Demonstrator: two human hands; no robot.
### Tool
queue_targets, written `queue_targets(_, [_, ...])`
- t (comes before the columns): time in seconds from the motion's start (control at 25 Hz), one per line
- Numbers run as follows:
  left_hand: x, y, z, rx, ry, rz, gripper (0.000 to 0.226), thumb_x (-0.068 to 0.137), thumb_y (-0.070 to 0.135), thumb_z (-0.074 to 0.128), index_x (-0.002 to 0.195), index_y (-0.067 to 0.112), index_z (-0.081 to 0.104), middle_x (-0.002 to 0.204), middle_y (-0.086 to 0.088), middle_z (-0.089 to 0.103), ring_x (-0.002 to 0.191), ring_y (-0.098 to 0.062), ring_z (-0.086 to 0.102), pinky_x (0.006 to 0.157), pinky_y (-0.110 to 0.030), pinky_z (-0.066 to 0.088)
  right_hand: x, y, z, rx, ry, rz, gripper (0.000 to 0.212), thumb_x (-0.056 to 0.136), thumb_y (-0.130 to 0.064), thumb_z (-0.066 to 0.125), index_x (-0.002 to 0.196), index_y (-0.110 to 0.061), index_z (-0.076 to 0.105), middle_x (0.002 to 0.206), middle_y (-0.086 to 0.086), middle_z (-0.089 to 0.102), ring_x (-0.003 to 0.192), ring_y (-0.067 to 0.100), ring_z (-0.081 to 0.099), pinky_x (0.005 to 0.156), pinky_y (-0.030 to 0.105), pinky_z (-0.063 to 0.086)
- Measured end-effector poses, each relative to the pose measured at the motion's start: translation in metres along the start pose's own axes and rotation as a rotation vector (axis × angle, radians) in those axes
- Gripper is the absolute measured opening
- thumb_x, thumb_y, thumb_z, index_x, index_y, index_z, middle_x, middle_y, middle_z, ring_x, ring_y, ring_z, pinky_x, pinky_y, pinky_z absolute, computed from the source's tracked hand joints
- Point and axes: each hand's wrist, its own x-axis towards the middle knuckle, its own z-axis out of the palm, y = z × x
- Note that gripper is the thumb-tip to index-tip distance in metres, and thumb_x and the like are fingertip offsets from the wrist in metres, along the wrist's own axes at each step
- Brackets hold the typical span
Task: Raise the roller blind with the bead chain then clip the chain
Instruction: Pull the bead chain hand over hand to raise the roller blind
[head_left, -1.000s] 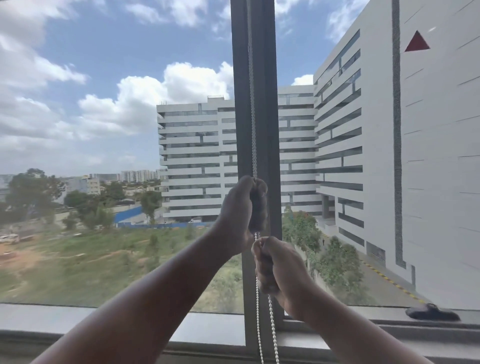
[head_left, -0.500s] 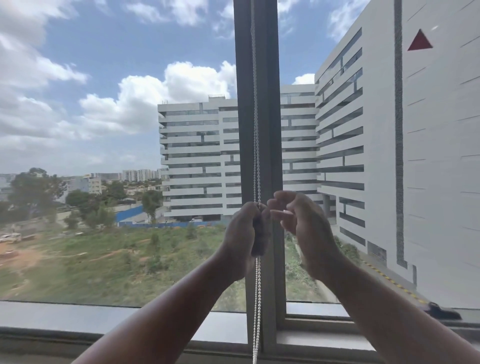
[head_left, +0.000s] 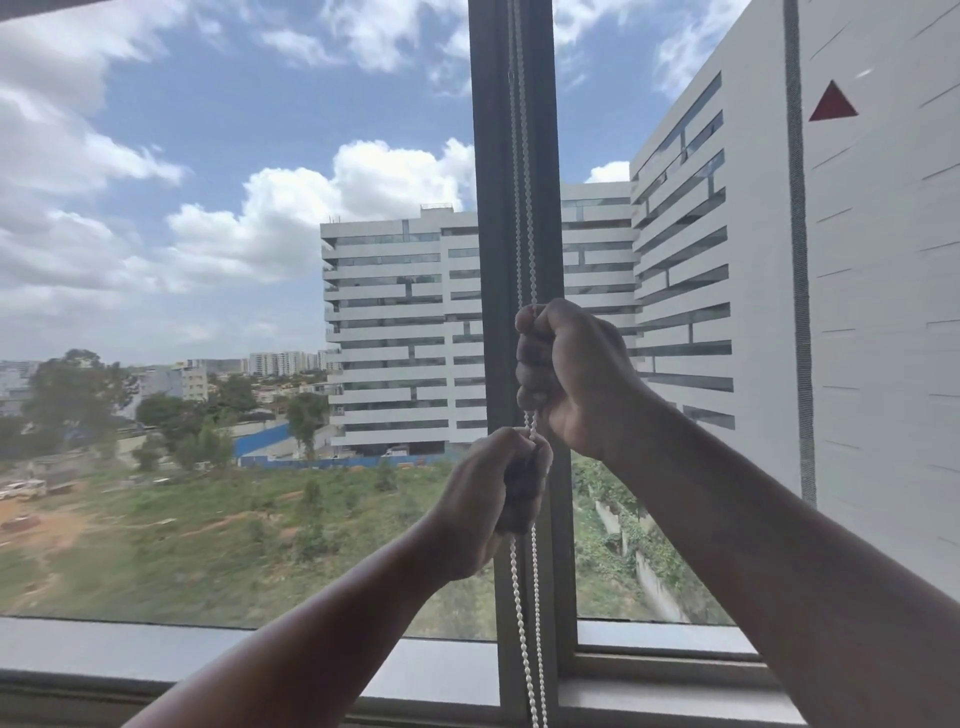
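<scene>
A white bead chain (head_left: 523, 208) hangs as a double strand in front of the dark vertical window post (head_left: 493, 156). My right hand (head_left: 566, 374) is closed in a fist around the chain, above my left hand. My left hand (head_left: 493, 488) grips the same chain lower down, just below the right fist. Beneath the left hand the two strands (head_left: 527, 623) fall past the sill and out of view. The blind's bottom edge (head_left: 47, 5) shows only as a dark sliver at the top left corner. No chain clip is visible.
A grey window sill (head_left: 156, 654) runs along the bottom. The right pane has its own inner frame (head_left: 665, 660). Outside are white office buildings, grass and cloudy sky.
My right hand let go low on the chain, rose past the left hand and closed on the chain higher up. My left hand moved down with the chain.
</scene>
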Motion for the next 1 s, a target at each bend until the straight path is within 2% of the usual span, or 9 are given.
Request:
queue_targets(0.12, [-0.004,0.015,-0.013,0.173,0.048,0.012,0.04,0.085,0.029,0.039,0.098,0.005,0.068,0.074,-0.013,0.058,0.065,-0.027,0.055,0.06,-0.033,0.047,0.0,-0.004,-0.004,-0.012,-0.036,0.015,0.036,0.092,-0.007,0.034,0.061,-0.022,0.044,0.045,-0.008,0.024,0.04,0.012,0.014,0.047,0.027,0.01])
queue_targets(0.24, [0.019,0.071,-0.017,0.158,0.175,0.136,0.042,0.096,0.02,0.034,0.116,-0.003,0.063,0.102,-0.022,0.067,0.093,-0.033,0.064,0.086,-0.045,0.052,-0.001,-0.007,-0.005,-0.022,-0.049,0.016,0.035,0.093,-0.009,0.035,0.063,-0.021,0.046,0.045,-0.008,0.024,0.039,0.012,0.014,0.048,0.027,0.01])
queue_targets(0.36, [0.049,0.143,-0.003,-0.003,0.238,0.254,0.036,0.099,0.006,0.032,0.113,-0.006,0.063,0.098,-0.024,0.069,0.084,-0.034,0.067,0.074,-0.039,0.06,-0.001,-0.005,-0.001,-0.027,-0.045,0.016,0.042,0.093,-0.011,0.043,0.053,-0.025,0.045,0.044,-0.008,0.025,0.037,0.012,0.016,0.046,0.026,0.012])
queue_targets(0.44, [0.06,0.171,0.011,-0.07,0.234,0.231,0.037,0.097,0.004,0.034,0.113,-0.009,0.065,0.09,-0.022,0.072,0.077,-0.034,0.07,0.069,-0.04,0.062,-0.001,-0.003,0.003,-0.007,-0.049,0.016,0.043,0.093,-0.012,0.044,0.052,-0.024,0.047,0.044,-0.008,0.025,0.037,0.012,0.016,0.048,0.028,0.011])
queue_targets(0.52, [0.066,0.183,0.02,-0.045,0.238,0.203,0.039,0.092,0.003,0.036,0.111,-0.009,0.068,0.071,-0.012,0.064,0.059,-0.025,0.059,0.054,-0.032,0.051,-0.001,-0.002,0.006,-0.013,-0.063,0.005,0.037,0.093,-0.012,0.042,0.058,-0.023,0.047,0.044,-0.008,0.026,0.037,0.012,0.016,0.047,0.027,0.011])
queue_targets(0.6, [0.07,0.186,0.027,-0.031,0.291,0.21,0.036,0.089,0.003,0.035,0.096,-0.003,0.071,0.057,-0.001,0.043,0.046,-0.015,0.034,0.046,-0.026,0.028,-0.002,-0.001,0.007,-0.025,-0.074,-0.019,0.035,0.092,-0.013,0.043,0.059,-0.022,0.047,0.044,-0.007,0.027,0.036,0.012,0.018,0.042,0.022,0.015])
queue_targets(0.68, [0.073,0.185,0.032,-0.058,0.324,0.203,0.033,0.09,0.006,0.035,0.074,0.008,0.064,0.052,0.004,0.028,0.043,-0.012,0.019,0.043,-0.024,0.017,-0.003,0.0,0.006,-0.027,-0.075,-0.041,0.034,0.09,-0.013,0.045,0.058,-0.022,0.046,0.044,-0.007,0.028,0.036,0.012,0.018,0.039,0.021,0.019])
queue_targets(0.8, [0.076,0.178,0.036,-0.078,0.291,0.153,0.033,0.089,0.013,0.034,0.059,0.019,0.048,0.051,0.006,0.02,0.039,-0.012,0.012,0.038,-0.02,0.015,-0.004,0.007,0.002,-0.033,-0.07,-0.052,0.032,0.09,-0.013,0.045,0.058,-0.021,0.045,0.043,-0.007,0.027,0.036,0.012,0.018,0.039,0.02,0.019])
queue_targets(1.0, [0.069,0.129,0.027,-0.085,0.227,0.112,0.034,0.086,0.014,0.032,0.055,0.021,0.044,0.046,0.007,0.021,0.036,-0.012,0.014,0.038,-0.019,0.019,-0.016,0.046,-0.018,-0.096,-0.067,-0.04,0.037,0.095,-0.014,0.042,0.059,-0.02,0.044,0.042,-0.007,0.029,0.035,0.012,0.02,0.039,0.02,0.019])
